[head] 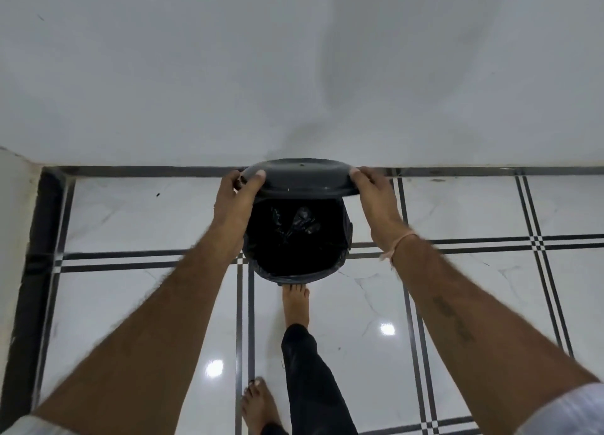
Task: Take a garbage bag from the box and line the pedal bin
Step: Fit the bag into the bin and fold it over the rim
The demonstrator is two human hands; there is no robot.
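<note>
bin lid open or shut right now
Open: the lid is raised, the left hand and right hand gripping its ends, and the bag inside the bin shows below.

Round dark-grey plastic pedal bin (347,235) against white wall (228,75), black garbage bag (294,238) inside; left hand (240,191), right hand (372,189) grip raised lid (302,181); bare foot (295,303) at bin's base.

- On the left grip (240,189), we cannot see the fingertips behind the lid (302,179).
- The right grip (372,189) hides its palm from us.
- The garbage bag (294,238) is too dark inside for us to read.
- The pedal bin (349,228) hides its own base and the toe tips of the forward foot (295,303).
- The lower edge cuts off the near foot (258,402).
</note>
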